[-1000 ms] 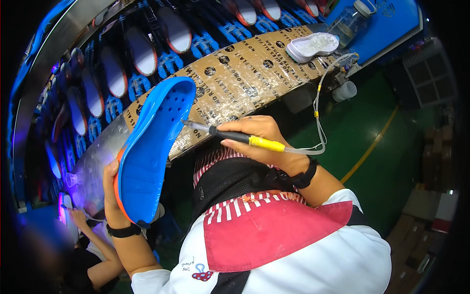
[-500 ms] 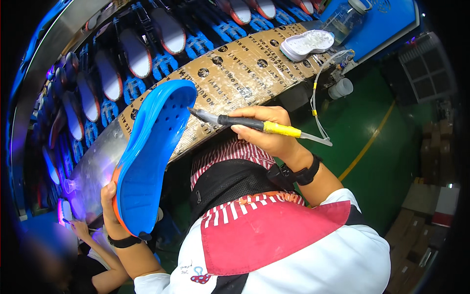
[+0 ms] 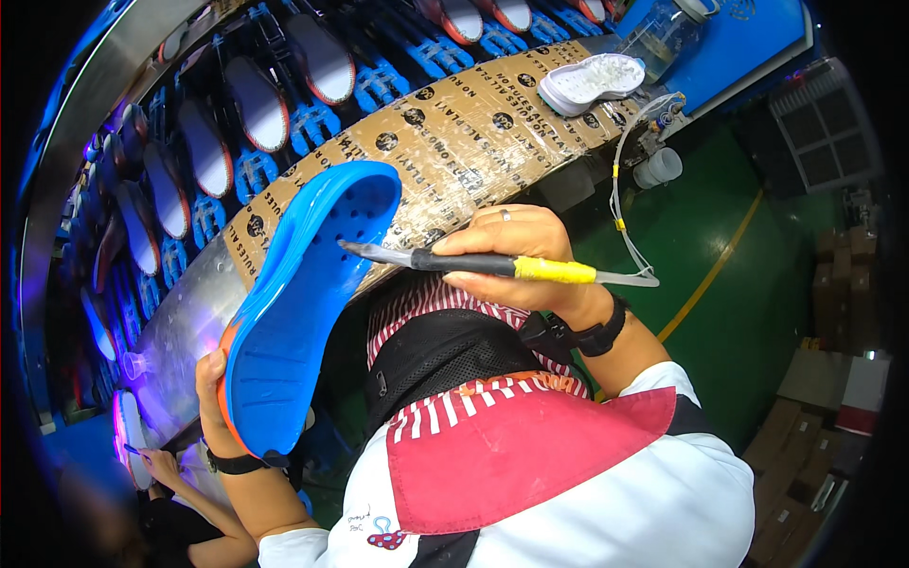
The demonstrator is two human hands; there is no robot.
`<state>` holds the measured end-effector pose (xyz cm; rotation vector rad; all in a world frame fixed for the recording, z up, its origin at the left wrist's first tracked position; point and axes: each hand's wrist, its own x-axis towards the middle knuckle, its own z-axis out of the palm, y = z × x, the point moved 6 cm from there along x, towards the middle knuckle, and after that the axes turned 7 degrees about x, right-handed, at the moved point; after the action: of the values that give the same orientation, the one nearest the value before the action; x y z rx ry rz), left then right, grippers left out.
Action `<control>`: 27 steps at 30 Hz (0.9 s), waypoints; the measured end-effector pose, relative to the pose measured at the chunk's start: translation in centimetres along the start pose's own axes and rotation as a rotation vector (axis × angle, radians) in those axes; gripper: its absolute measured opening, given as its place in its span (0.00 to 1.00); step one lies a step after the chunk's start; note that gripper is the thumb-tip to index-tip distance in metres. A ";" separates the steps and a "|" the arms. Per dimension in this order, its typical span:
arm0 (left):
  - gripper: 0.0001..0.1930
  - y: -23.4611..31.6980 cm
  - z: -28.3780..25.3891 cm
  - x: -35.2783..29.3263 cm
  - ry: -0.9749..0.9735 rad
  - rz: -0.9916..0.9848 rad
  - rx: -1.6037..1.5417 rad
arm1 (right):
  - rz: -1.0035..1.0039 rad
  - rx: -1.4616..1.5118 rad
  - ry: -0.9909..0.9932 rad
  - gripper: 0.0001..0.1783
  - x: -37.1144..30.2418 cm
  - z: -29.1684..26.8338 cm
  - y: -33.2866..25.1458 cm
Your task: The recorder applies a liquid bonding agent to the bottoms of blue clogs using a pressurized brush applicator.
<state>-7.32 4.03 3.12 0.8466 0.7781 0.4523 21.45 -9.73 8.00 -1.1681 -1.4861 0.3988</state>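
A large blue shoe sole (image 3: 294, 322) with an orange heel edge is tilted up, its hollow side with small holes toward me. My left hand (image 3: 212, 393) grips it at the heel end; most of its fingers are behind the sole. My right hand (image 3: 525, 256) is closed round a brush (image 3: 473, 264) with a black and yellow handle. The dark bristle tip is over the sole's holed forefoot; whether it touches I cannot tell. A thin clear tube (image 3: 620, 194) runs from the handle's end to a fitting by the bench.
Cardboard (image 3: 445, 142) covers the curved bench, where a white sole (image 3: 595, 83) lies near a clear jar (image 3: 668, 43). Behind it hang rows of shoe uppers (image 3: 258, 104) among blue clamps (image 3: 381, 87). Another person's hand (image 3: 161, 466) works at the lower left.
The brush tip has moved left and slightly down, from the sole's right edge to over its holed part. The sole's toe end has shifted a little to the right.
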 end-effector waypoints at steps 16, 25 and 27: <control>0.29 0.4 2.2 -0.2 0.067 -0.117 0.058 | -0.029 0.122 -0.427 0.14 0.2 2.1 0.5; 0.27 1.1 1.1 -0.5 -0.037 -0.095 0.107 | 0.006 0.085 -0.477 0.14 -0.3 2.3 1.1; 0.29 1.1 1.7 -0.8 0.036 -0.094 0.063 | -0.019 0.062 -0.491 0.14 -0.3 2.1 0.9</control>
<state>-6.55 3.38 5.07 0.8588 0.8657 0.3621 19.90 -8.85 6.52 -1.0489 -1.8871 0.7527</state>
